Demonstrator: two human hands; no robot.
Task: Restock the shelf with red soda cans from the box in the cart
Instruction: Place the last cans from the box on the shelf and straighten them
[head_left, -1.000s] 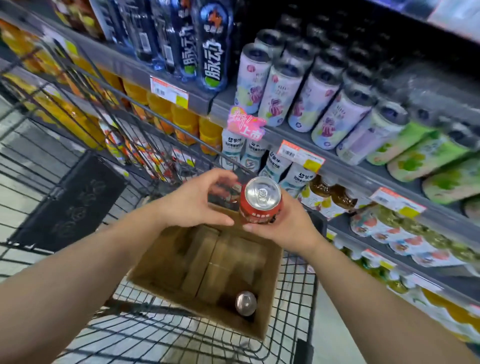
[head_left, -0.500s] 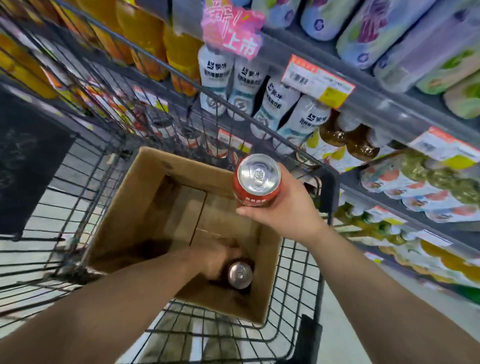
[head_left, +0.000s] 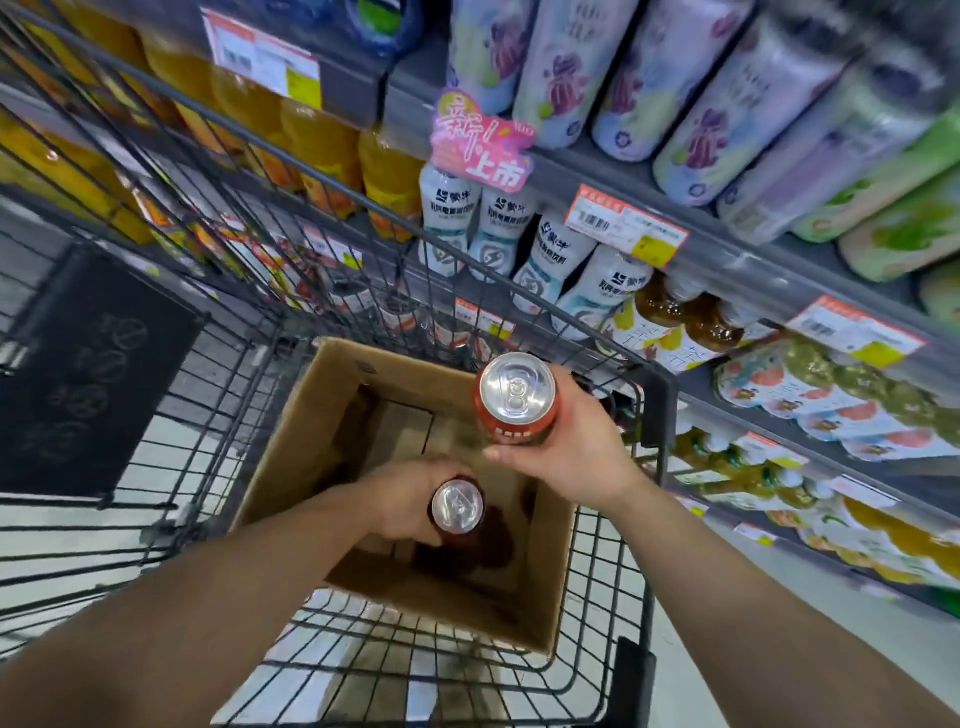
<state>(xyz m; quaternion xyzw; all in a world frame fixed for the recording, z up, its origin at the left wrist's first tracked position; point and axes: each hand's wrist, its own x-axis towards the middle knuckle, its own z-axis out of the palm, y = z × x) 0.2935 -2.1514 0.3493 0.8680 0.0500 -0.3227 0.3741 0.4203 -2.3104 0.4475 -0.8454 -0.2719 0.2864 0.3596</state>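
- My right hand (head_left: 576, 447) gripped 1 red can (head_left: 517, 400) upright above the box's (head_left: 291, 447) far right corner, near the shelf (head_left: 753, 270).
- My left hand (head_left: 405, 499) curled around a 2nd can (head_left: 457, 512) inside the box.
- The box sat in the wire cart (head_left: 597, 597) beside the stocked drinks.

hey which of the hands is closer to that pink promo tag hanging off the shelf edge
Right. The right hand, gripping a red can above the box's far rim, sits below the pink tag. The left hand is lower, down inside the box, gripping another can.
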